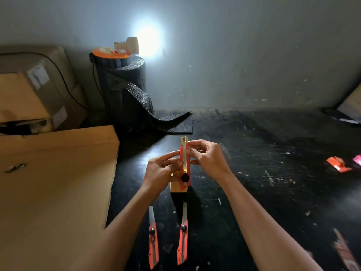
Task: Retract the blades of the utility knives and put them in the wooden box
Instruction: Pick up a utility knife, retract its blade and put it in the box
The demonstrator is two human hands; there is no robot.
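Observation:
I hold one orange utility knife (185,163) upright between both hands. My left hand (163,170) grips its left side near the black slider knob. My right hand (207,156) pinches its upper part, where a metal tip sticks out at the top. Behind and below the knife stands a small wooden box (176,187), partly hidden by my left hand. Two more orange utility knives lie on the dark floor nearer to me, one at the left (153,241) and one at the right (183,237), both with blades extended.
A large cardboard box (54,184) fills the left side. A black roll of padded sheet (127,90) with a lamp on top stands by the wall. Orange packaging (339,164) lies at the right, and another packet (343,249) at the lower right.

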